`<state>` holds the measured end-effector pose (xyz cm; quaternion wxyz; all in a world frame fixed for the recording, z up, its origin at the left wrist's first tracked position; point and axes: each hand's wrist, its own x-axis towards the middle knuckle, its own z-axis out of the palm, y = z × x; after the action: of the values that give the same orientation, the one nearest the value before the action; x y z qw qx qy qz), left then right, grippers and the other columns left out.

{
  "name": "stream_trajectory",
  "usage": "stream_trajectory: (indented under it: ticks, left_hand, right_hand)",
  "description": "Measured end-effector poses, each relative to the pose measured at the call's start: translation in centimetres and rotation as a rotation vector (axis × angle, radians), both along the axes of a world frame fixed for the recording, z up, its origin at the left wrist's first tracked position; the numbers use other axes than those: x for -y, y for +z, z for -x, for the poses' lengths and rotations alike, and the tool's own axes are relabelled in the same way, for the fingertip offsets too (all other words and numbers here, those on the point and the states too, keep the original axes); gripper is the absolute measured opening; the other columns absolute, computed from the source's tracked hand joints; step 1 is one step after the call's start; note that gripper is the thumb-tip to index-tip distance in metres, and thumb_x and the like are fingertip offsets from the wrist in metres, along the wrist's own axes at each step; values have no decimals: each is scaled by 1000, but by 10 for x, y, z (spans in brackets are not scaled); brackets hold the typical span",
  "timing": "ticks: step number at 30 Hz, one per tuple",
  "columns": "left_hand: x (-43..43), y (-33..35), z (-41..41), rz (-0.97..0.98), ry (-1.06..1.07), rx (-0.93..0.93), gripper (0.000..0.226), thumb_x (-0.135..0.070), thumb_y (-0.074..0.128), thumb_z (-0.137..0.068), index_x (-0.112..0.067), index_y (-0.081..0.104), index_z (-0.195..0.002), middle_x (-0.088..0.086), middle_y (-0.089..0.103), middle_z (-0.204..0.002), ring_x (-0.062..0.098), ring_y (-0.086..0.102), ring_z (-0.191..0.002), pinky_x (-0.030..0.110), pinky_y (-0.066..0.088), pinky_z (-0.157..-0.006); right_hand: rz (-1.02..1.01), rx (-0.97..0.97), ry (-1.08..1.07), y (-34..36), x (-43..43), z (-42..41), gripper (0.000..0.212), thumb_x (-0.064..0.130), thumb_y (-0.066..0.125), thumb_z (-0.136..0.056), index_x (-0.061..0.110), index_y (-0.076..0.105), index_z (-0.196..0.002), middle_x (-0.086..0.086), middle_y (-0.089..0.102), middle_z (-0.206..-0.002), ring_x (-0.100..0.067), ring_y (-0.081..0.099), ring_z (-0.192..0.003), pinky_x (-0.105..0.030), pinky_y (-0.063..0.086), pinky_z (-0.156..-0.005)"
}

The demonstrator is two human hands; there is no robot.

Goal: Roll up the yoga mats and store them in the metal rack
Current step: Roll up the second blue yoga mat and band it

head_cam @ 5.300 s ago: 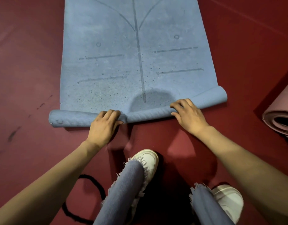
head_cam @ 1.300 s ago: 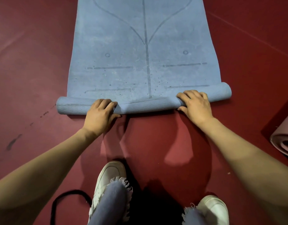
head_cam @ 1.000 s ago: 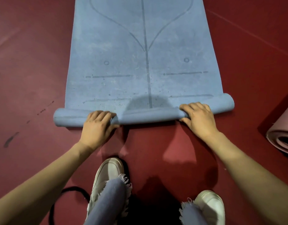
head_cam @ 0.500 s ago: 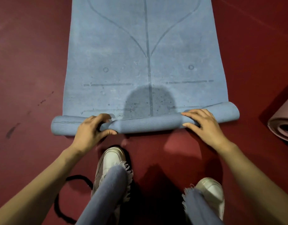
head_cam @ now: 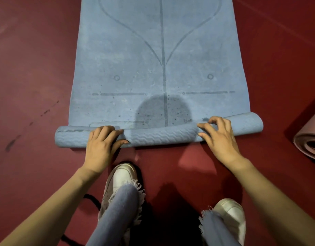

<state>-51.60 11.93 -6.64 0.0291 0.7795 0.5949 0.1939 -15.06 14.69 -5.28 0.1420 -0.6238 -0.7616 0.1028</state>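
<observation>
Hands: both on the roll, arms reaching forward and down from a crouch.
- left hand: palm over the near face, fingers draped across the top, thumb pressed on the front. It grips the roll.
- right hand: thumb on the near face and index along the top, holding the roll between them. The other fingers arch up, and I can't tell whether their tips touch the mat.

Blue mat lies flat on the red floor and runs away from the person. Its near end is wound into the roll, which lies crosswise just ahead of the feet. The right end of the roll looks fatter than the left (slightly skewed).

Counts:
- 2 hands
- 2 mats: the blue one part-rolled, and a pink mat already rolled, on the floor at the right edge, cut off by the frame and well apart from the blue one
- 2 white shoes: left shoe near the roll, right shoe further back
- 1 black cord on the floor by the left leg

Diff:
- Half a second ago the right fingers lay flat over the roll; now they're arched.
- The left fingers were curled tighter then and are now spread flatter.
- Since 5.3 s ago the roll has got thicker and has advanced to the lower pair of printed dash lines.
</observation>
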Motion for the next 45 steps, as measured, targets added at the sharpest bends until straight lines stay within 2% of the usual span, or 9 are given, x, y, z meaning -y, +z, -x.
stream_trajectory:
  ticks: [4, 11, 18, 25, 30, 34, 39, 42, 45]
  left_hand:
    - [-2, 3, -10, 31, 98, -4, 47, -49, 42, -95, -9, 63, -108, 11, 56, -97, 27, 46, -88, 39, 35, -78]
    - [2, -1, -21, -2, 196, 12, 27, -39, 52, -88, -13, 59, -90, 14, 52, -98, 29, 41, -89, 42, 29, -83]
    - [-4, 1, -23, -84, 171, -47, 24, -25, 52, -95, -5, 65, -93, 14, 58, -97, 35, 53, -86, 42, 39, -79]
    - [-17, 4, -8, 71, 28, -75, 58, -53, 54, -88, -3, 57, -117, 17, 59, -110, 36, 55, -101, 46, 43, -93]
    - [-32, 11, -11, 101, 66, -73, 56, -60, 40, -90, -11, 64, -103, 15, 57, -105, 35, 50, -93, 47, 41, -85]
    - [-28, 14, -21, 50, 190, -137, 41, -51, 47, -85, -15, 64, -96, 20, 52, -110, 31, 39, -98, 45, 27, -87]
    - [-30, 13, -29, 82, 227, -146, 43, -45, 45, -88, -9, 65, -102, 16, 55, -101, 33, 41, -94, 46, 40, -74]
    - [-41, 13, -27, 105, 243, -112, 47, -50, 44, -87, -10, 61, -106, 12, 57, -100, 33, 43, -96, 46, 40, -75]
    - [-46, 11, -26, 98, 244, -115, 43, -50, 44, -87, -12, 58, -102, 12, 56, -97, 34, 47, -94, 46, 40, -75]
  right_hand:
    - [-107, 67, -5, -6, 2, 5, 36, 32, 44, -91, 16, 66, -114, -14, 58, -112, -28, 40, -105, -47, 48, -89]
    - [-170, -108, 82, -19, 0, 3, 24, 20, 49, -88, 27, 53, -110, -6, 43, -111, -26, 44, -105, -58, 23, -108]
    - [-126, -44, 138, -8, -11, -2, 30, 35, 55, -86, 20, 67, -109, -8, 57, -104, -25, 50, -99, -53, 30, -106]
    - [-109, 116, 20, -7, -24, 14, 46, 46, 46, -86, 18, 66, -117, -7, 62, -109, -24, 54, -105, -52, 25, -109]
    - [-82, 118, -5, -5, -33, 22, 41, 45, 43, -86, 20, 67, -107, -11, 60, -106, -30, 55, -104, -59, 26, -106]
    - [-117, 145, -77, -4, -33, 27, 36, 44, 47, -84, 21, 69, -98, -16, 56, -103, -29, 42, -101, -58, 37, -98]
    - [-107, 134, -60, 0, -32, 25, 41, 46, 46, -87, 21, 69, -109, -13, 58, -107, -27, 37, -99, -47, 47, -88]
    - [-12, 110, 38, 4, -36, 14, 59, 59, 43, -83, 20, 59, -125, -12, 54, -118, -29, 35, -105, -45, 44, -93]
    - [1, 98, 65, 6, -42, 11, 57, 58, 42, -84, 18, 57, -122, -13, 55, -116, -30, 36, -104, -45, 43, -94]
